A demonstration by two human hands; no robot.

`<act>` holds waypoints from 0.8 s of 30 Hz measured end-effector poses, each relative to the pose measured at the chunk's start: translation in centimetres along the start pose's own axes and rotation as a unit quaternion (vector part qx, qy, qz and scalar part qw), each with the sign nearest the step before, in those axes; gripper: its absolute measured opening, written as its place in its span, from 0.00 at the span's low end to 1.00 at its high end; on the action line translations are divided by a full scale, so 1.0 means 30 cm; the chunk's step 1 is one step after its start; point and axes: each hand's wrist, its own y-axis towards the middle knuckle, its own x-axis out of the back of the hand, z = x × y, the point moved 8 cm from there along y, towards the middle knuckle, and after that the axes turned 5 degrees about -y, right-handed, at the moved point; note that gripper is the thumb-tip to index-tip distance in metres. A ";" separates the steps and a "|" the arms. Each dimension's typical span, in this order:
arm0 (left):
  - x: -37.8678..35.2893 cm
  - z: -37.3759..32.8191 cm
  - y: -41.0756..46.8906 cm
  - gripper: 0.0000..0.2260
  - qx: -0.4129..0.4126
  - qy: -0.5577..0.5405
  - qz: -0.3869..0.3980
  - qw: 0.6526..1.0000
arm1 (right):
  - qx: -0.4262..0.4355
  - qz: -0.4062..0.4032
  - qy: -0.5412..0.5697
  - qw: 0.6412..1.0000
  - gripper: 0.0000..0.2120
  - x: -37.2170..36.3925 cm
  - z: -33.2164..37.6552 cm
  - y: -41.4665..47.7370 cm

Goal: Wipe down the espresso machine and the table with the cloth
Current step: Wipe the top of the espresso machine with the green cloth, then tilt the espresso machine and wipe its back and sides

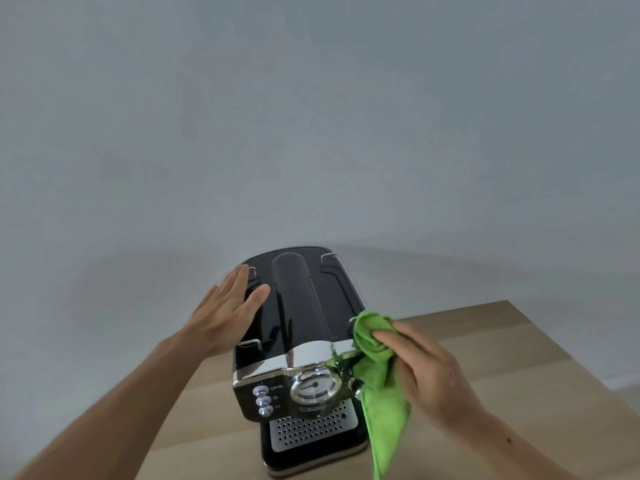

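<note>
Cloth [375,368] bunched in right hand [429,372] at espresso machine's [301,327] right edge; left hand [228,306] flat, empty.

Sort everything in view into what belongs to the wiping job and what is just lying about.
Job:
- black and chrome espresso machine
- green microfibre cloth, in the right hand
- light wooden table
- left hand, flat on the machine

Lying about:
- nothing else in view

Espresso machine [298,344] on table [519,358]; left hand [225,313] on its top; cloth [377,372] at its right.
</note>
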 end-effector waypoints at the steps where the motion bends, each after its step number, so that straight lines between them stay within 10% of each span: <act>1: 0.003 -0.003 0.001 0.30 0.000 0.000 -0.003 1.000 | -0.025 -0.003 0.008 1.000 0.18 0.030 -0.035 0.002; 13: 0.005 0.008 0.015 0.40 0.011 0.025 -0.012 1.000 | -0.303 0.139 -0.055 0.941 0.16 0.149 -0.557 -0.491; 17: 0.008 0.021 0.018 0.38 0.011 0.007 -0.022 1.000 | -0.233 0.212 -0.112 0.942 0.12 0.043 -0.701 -0.707; 24: 0.044 0.044 -0.016 0.30 0.117 -0.047 -0.096 0.987 | -0.232 0.573 -0.222 0.754 0.24 -0.022 -0.542 -0.496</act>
